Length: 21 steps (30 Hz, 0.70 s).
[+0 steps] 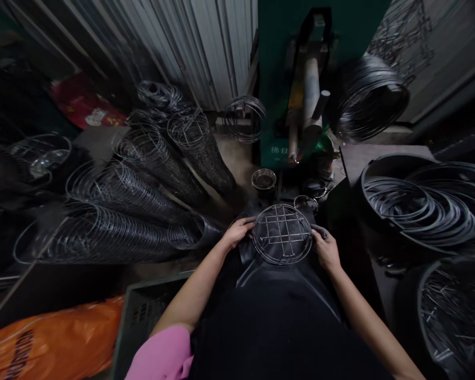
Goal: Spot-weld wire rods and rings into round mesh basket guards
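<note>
Steel wire everywhere in this workshop corner. Round wire rack (282,234), a ring with a grid of crossbars inside, lies flat on a black apron (277,295) over the person's lap, just in front of a green machine (301,79). Left hand (238,231) grips the rack's left rim, fingers curled onto the ring; right hand (326,249) holds the right rim the same way, thumb on the outer wire. Both hands closed on the rack, one each side. Left of the lap, long stacks of wire rings (122,211) lie tipped over on the floor, fanned out toward the corrugated wall (206,47). Right side: a black tub (370,174) of loose wire hoops, and nearer, a second tub (415,295) holding short straight wire pieces. A coil of wire (370,95) hangs beside the machine. Two small round tins (264,180) sit at the machine's foot. Orange plastic bag (51,338) at lower left, next to a grey crate (142,311). Pink sleeve (166,353) on the left arm.
</note>
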Each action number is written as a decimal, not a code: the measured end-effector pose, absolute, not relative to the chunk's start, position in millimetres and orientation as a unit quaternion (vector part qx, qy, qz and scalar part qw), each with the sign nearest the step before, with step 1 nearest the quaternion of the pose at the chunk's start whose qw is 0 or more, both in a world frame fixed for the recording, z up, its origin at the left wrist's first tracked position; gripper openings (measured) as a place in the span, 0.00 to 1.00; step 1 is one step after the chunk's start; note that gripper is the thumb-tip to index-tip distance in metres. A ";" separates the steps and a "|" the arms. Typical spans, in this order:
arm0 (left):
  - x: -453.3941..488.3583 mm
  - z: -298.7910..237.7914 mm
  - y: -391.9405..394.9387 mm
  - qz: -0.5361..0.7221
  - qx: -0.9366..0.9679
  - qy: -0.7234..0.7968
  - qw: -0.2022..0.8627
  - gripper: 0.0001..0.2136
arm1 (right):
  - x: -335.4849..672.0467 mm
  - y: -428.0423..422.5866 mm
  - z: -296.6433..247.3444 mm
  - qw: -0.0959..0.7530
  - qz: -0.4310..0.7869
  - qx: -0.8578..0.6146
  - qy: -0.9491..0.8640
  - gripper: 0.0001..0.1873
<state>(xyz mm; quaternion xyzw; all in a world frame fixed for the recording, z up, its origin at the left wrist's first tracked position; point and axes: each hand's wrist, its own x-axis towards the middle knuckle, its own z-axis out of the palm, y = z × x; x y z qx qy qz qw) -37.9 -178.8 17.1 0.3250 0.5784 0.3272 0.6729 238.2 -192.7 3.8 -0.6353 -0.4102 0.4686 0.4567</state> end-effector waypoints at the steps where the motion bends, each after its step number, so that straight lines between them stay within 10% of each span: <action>1: -38.2 17.6 -181.0 0.329 0.321 0.579 0.673 0.19 | 240.9 -191.3 3.0 0.445 0.450 -0.637 -0.440 0.19; 21: -37.2 12.5 -188.0 0.218 0.561 0.640 0.478 0.22 | 250.2 -171.9 -4.2 0.348 0.435 -0.640 -0.530 0.14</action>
